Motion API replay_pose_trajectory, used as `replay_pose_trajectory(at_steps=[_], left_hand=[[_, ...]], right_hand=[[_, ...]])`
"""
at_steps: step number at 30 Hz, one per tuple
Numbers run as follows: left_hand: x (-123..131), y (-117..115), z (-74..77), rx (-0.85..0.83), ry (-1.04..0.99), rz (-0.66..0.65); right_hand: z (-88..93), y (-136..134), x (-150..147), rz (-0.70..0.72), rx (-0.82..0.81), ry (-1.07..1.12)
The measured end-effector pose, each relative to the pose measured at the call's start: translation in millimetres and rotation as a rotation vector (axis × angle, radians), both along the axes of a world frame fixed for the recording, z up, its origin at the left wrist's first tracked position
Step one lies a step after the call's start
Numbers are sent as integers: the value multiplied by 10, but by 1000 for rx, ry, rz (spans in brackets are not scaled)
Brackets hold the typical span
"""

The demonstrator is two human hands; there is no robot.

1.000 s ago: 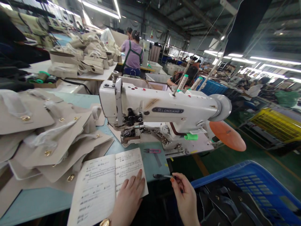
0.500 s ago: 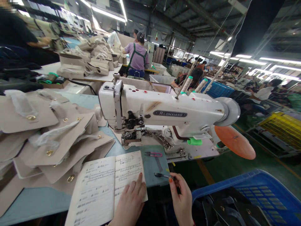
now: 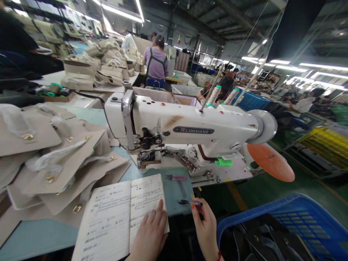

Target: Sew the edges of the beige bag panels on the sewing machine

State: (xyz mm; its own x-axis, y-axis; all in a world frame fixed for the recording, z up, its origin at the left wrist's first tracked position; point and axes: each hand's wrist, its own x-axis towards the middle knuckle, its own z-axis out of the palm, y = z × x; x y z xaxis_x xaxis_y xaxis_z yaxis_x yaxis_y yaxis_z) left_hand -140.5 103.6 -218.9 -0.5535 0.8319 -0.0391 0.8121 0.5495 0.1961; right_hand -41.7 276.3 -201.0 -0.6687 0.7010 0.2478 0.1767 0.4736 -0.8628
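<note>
My left hand [image 3: 150,233] lies flat with fingers together on the right page of an open notebook [image 3: 114,214] at the near edge of the teal table [image 3: 40,235]. My right hand [image 3: 204,226] pinches a black pen [image 3: 187,202] held level over the table's right corner. A white sewing machine [image 3: 179,127] stands just beyond the notebook. Pink thread snips [image 3: 176,178] rest on the table between the machine and the pen.
Beige leather flaps with gold clasps [image 3: 54,159] are heaped at the left. A blue crate [image 3: 288,224] holding dark pieces sits at the lower right. An orange disc [image 3: 270,162] juts from the machine's right end. A person in a purple shirt [image 3: 156,65] works at the far table.
The view has shifted slightly. My right hand with the pen has edged toward the notebook. My left hand stays on the page.
</note>
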Motion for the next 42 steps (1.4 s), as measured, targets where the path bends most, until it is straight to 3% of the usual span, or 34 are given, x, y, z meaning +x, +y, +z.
replay_pose_trajectory(at_steps=[18,42], left_hand=[[0,-3,-4,34,-2,19],[5,-41,-40,49,-8,6]], right_hand=[[23,19,60,-129,86,83],[79,-25,25,-71,135,90]])
